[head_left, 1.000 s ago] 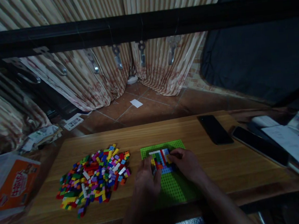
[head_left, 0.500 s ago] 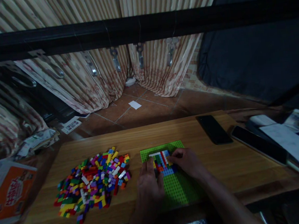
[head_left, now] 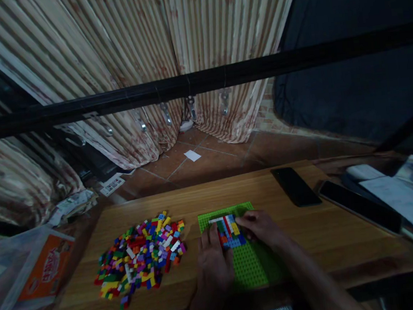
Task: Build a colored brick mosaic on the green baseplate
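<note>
Bricks (head_left: pixel 232 231) sit between left fingers (head_left: pixel 213 238) and right fingers (head_left: pixel 245 223), grip unclear, open studs (head_left: pixel 246 263) reaching the baseplate's (head_left: pixel 257 278) near edge.

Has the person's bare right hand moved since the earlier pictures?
Yes, slightly: judged against the rectangular green studded baseplate, the bare right hand now sits a little farther right, leaving more yellow brick showing.

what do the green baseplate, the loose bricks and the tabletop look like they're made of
Green baseplate: probably moulded plastic, given its regular rows of studs.
Loose bricks: likely hard plastic, in bright solid colours, a few catching light.
Tabletop: wood or wood-look laminate; brown grain shows, but which can't be told.
</note>
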Demonstrator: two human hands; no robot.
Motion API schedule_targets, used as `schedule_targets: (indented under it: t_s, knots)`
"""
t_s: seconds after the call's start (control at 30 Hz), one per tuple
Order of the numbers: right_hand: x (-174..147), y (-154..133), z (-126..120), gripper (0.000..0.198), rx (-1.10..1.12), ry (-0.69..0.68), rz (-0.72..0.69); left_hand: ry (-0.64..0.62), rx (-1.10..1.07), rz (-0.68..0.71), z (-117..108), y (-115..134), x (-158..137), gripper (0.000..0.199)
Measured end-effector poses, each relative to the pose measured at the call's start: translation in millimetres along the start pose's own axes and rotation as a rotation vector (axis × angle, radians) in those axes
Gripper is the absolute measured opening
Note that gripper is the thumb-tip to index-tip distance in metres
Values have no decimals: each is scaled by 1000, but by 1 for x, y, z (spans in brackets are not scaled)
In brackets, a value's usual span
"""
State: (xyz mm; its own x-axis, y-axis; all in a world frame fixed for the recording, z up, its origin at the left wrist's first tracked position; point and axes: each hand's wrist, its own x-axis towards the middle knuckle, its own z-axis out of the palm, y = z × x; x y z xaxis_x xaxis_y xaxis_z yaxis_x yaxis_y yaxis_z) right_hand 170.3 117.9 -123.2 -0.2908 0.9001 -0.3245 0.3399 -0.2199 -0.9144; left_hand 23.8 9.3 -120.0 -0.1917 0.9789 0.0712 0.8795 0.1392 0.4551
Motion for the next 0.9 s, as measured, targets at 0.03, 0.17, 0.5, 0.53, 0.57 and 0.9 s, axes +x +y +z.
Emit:
schedule_targets:
  t_s: [0.03,0.17,0.5,0.53,0.57,0.9]
  knots:
    - [0,0,-3,36,72,28,28,30,13,11,1,1,-1,58]
    - [-3,-5,-14,43,196,213,-4,126,88,57,10,10,-6,61]
    - [-1,-3,2,42,-278,140,-119,81,181,157,34,20,-14,72]
    - [2,0,2,41,-341,131,-127,80,187,164,35,19,-13,72]
    - [5,4,2,40,-400,134,-130,78,200,169,36,19,-13,73]
    - [26,22,-4,45,-552,105,-18,103,411,233,47,21,-7,67]
